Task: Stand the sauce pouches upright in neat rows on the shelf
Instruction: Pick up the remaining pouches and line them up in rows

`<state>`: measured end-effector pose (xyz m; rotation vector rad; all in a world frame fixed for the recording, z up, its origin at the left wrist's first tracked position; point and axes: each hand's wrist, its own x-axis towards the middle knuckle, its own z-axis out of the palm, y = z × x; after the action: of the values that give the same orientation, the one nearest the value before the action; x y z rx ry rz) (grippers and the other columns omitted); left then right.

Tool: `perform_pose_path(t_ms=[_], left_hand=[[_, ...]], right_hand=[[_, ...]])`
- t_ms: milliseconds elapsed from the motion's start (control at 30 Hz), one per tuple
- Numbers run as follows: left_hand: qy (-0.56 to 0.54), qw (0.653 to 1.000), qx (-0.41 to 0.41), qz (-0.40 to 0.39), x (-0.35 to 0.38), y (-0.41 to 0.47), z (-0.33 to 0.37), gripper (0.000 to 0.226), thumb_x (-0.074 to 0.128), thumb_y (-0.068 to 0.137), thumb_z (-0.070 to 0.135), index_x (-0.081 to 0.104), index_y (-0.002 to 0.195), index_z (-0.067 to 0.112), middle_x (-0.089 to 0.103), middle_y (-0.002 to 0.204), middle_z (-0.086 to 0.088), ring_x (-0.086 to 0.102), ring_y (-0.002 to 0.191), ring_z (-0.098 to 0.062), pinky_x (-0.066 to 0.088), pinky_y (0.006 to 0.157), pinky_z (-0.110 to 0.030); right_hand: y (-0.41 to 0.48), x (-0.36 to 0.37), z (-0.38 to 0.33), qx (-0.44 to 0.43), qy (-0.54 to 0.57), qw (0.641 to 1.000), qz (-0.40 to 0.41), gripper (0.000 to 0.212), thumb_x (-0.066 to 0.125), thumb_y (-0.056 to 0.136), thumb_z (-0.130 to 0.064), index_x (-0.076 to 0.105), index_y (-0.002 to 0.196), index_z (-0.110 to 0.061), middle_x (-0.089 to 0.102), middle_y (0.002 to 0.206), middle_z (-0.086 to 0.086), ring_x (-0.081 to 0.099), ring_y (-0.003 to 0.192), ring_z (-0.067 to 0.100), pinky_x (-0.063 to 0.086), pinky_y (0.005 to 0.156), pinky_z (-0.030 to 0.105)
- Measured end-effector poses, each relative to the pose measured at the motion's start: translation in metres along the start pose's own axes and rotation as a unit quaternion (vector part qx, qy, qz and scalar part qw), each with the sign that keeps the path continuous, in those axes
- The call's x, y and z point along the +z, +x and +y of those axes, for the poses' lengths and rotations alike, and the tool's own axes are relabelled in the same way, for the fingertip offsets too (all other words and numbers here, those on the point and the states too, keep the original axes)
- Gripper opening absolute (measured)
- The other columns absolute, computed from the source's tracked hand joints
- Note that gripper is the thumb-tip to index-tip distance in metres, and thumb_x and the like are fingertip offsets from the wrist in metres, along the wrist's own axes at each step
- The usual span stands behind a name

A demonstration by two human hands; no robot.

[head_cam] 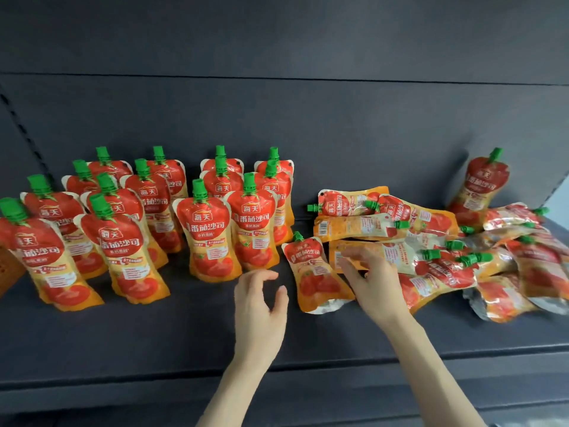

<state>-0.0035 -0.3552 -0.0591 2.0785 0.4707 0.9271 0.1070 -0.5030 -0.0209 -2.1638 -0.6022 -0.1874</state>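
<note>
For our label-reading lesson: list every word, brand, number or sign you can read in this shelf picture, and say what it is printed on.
"海天": brand badge on the standing pouches.
"番茄沙司": large white letters under that badge, also on the nearest lying pouch.
Smaller print on the pouches: too blurred to read.
Barcode on the back-up pouch: digits unreadable.

Even, soft light; wide-angle bending at edges; right side motion-blurred.
</note>
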Motion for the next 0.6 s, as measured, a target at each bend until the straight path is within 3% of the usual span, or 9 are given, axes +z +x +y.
perform_pose_path(t_ms=[67,233,400,533,600], left_hand=[[0.012,0.999,-0.016,-0.039,0.024,-0.003,0.013,0.024,0.065,0.085,0.024,0.058,0.106,0.015,0.053,0.107,0.005,0.050,0.105,-0.013,0.041,0.083,-0.024],[0.081,0.991,-0.100,-0.043,0.074,-0.004,0.036,0.044,0.058,0.084,0.045,0.055,0.118,0.017,0.055,0.120,-0.005,0.053,0.106,-0.024,0.046,0.090,-0.042],[0.130,0.980,-0.149,0.017,0.095,-0.001,0.048,0.044,0.063,0.082,0.043,0.057,0.115,0.014,0.057,0.117,-0.010,0.052,0.106,-0.027,0.047,0.088,-0.040],[0.093,0.963,-0.249,-0.034,0.090,0.011,0.047,0.069,0.076,0.067,0.042,0.046,0.122,0.013,0.054,0.114,-0.010,0.056,0.104,-0.029,0.052,0.081,-0.044],[0.061,0.947,-0.307,-0.074,0.082,0.020,0.050,0.082,0.083,0.061,0.038,0.040,0.126,0.012,0.055,0.116,-0.007,0.058,0.103,-0.027,0.053,0.076,-0.038]], right_hand=[[0.004,-0.022,0.018,0.005,-0.035,0.999,0.009,0.019,0.058,0.091,-0.022,0.065,0.106,-0.013,0.064,0.109,0.001,0.056,0.097,0.017,0.039,0.078,0.026],[0.028,-0.063,0.062,-0.013,-0.156,0.986,-0.053,0.041,0.060,0.088,-0.039,0.059,0.119,-0.013,0.057,0.125,0.005,0.044,0.121,0.032,0.037,0.098,0.042],[0.045,-0.078,0.088,-0.044,-0.267,0.956,-0.114,0.055,0.048,0.088,-0.055,0.047,0.131,-0.021,0.041,0.138,-0.001,0.029,0.130,0.027,0.020,0.107,0.045],[0.054,-0.084,0.096,-0.041,-0.265,0.953,-0.143,0.065,0.056,0.082,-0.058,0.043,0.134,-0.022,0.036,0.140,0.003,0.024,0.132,0.031,0.020,0.108,0.050],[0.056,-0.085,0.097,-0.027,-0.260,0.953,-0.152,0.073,0.058,0.078,-0.062,0.039,0.136,-0.021,0.033,0.140,0.008,0.025,0.131,0.034,0.022,0.107,0.051]])
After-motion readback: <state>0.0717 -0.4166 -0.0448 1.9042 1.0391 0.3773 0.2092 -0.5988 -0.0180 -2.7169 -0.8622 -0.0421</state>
